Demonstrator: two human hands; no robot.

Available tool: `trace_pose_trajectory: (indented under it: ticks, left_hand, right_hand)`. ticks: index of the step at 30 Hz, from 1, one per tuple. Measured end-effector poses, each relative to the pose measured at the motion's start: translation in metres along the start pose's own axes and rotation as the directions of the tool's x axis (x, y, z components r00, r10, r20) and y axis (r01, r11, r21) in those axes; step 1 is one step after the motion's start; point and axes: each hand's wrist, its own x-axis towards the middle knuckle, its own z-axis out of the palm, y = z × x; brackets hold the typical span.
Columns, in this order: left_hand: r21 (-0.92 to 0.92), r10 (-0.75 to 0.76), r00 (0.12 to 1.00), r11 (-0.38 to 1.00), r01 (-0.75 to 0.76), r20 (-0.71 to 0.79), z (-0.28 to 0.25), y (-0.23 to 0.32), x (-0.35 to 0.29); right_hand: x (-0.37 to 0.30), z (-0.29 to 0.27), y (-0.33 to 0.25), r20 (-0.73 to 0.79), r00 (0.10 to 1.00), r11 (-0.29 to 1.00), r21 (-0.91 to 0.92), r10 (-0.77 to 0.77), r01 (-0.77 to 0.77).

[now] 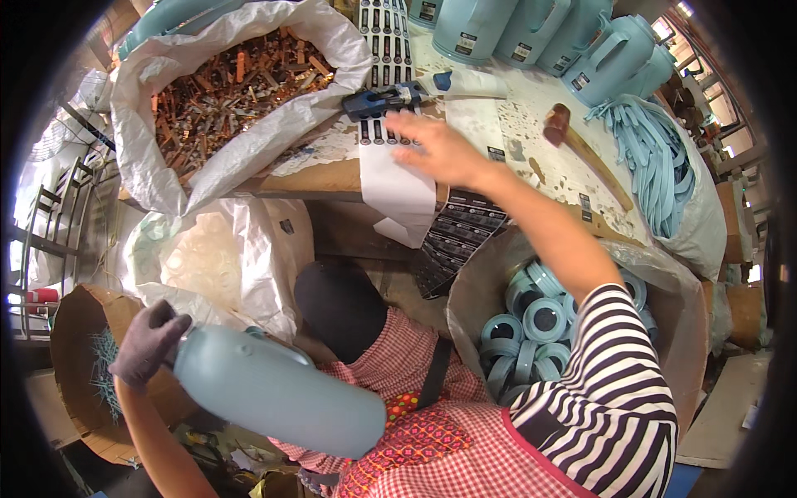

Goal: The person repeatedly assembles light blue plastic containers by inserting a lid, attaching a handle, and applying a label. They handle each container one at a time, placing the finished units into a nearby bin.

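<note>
Blue jug (278, 394) gripped by gloved left hand (148, 342); right hand (436, 149) fingers spread flat on label sheet (398, 178)

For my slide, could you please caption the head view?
Gloved left hand holds a blue jug; right hand touches a label strip.

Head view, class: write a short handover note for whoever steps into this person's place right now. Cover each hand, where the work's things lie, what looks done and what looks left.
Left hand, gloved, grips the light blue jug body at its top end, lying across the lap.
Right hand, bare, reaches onto the sheet of sticker labels on the table; whether it has a label cannot be told.
Nearby: blue tool just beyond the fingers, mallet to the right, bag of blue rings by the right arm.
Done: several finished-looking jugs stand at the table's far edge.
Left: no label shows on the held jug.
</note>
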Motion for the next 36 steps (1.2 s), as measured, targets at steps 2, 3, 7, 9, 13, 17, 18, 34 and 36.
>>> trace_pose_trajectory:
  ticks: [2, 3, 7, 9, 13, 17, 18, 34, 36]
  left_hand:
    - [-0.360, 0.042, 0.997, 0.933, -0.013, 0.072, 0.005, -0.009, -0.015]
    - [-0.477, 0.120, 0.992, 0.874, -0.091, 0.031, 0.015, -0.033, -0.022]
    - [-0.472, 0.135, 0.976, 0.859, -0.201, -0.170, 0.043, -0.056, -0.025]
    - [-0.484, 0.113, 0.980, 0.856, -0.181, -0.166, 0.042, -0.047, -0.022]
    - [-0.571, 0.005, 0.989, 0.816, -0.090, -0.149, 0.054, -0.034, -0.004]
    - [-0.594, -0.120, 0.977, 0.804, -0.009, -0.178, 0.070, -0.049, 0.016]
    - [-0.584, -0.117, 0.981, 0.812, 0.004, -0.156, 0.068, -0.053, 0.018]
    - [-0.653, -0.164, 0.777, 0.661, -0.371, -0.607, 0.128, -0.050, -0.018]
    - [-0.648, -0.115, 0.766, 0.620, -0.442, -0.632, 0.140, -0.056, -0.030]
  right_hand:
    - [-0.009, 0.019, -0.020, 0.001, 0.998, 0.983, -0.175, 0.061, -0.060]
    - [-0.018, 0.024, -0.036, -0.055, 0.998, 0.973, -0.228, 0.035, -0.047]
    - [-0.027, 0.017, -0.076, -0.093, 0.992, 0.978, -0.179, 0.090, -0.106]
    - [0.001, -0.004, -0.085, 0.062, 0.950, 0.935, -0.208, 0.306, -0.287]
    - [0.017, 0.019, -0.043, 0.025, 0.954, 0.827, 0.491, 0.300, -0.273]
    - [0.007, 0.023, -0.045, -0.141, 0.987, 0.989, 0.137, 0.079, -0.059]
    - [0.009, 0.027, -0.046, -0.123, 0.985, 0.981, 0.166, 0.119, -0.097]
    - [0.022, 0.023, -0.054, 0.026, 0.968, 0.953, 0.168, 0.250, -0.251]
    - [0.028, 0.020, -0.060, 0.058, 0.955, 0.929, 0.218, 0.293, -0.298]
